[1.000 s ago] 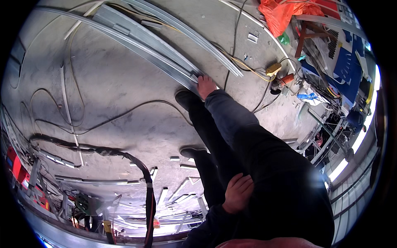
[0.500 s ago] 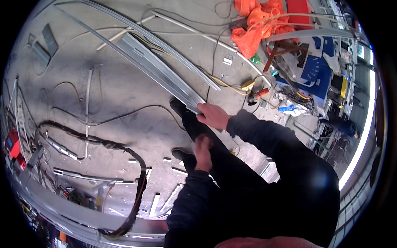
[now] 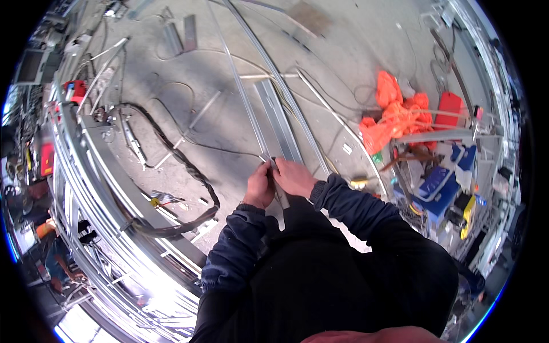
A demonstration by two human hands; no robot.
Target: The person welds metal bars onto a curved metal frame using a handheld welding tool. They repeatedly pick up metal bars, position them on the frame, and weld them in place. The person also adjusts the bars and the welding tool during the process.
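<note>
A long, thin metal profile (image 3: 251,111) runs away from me over the floor, its near end between my hands. My left hand (image 3: 261,186) is closed, its fingertips pressed at that end. Beside it, touching or almost touching, my right hand (image 3: 293,178) grips the same end from the right, thumb on top. The fingers partly hide the profile's tip. Just right of it a wider grey metal channel (image 3: 277,120) lies on the floor, with another long profile (image 3: 278,74) alongside.
Orange plastic bags (image 3: 400,123), a red case (image 3: 449,110) and a blue toolbox (image 3: 434,183) crowd the right side. A thick black cable bundle (image 3: 197,180) curves across the floor at left, reaching a long metal frame (image 3: 103,171). Thin cables cross the floor ahead.
My left hand has come up from near my legs to join the right at the profile's end. My view has turned, so the profile now points nearly straight ahead.
</note>
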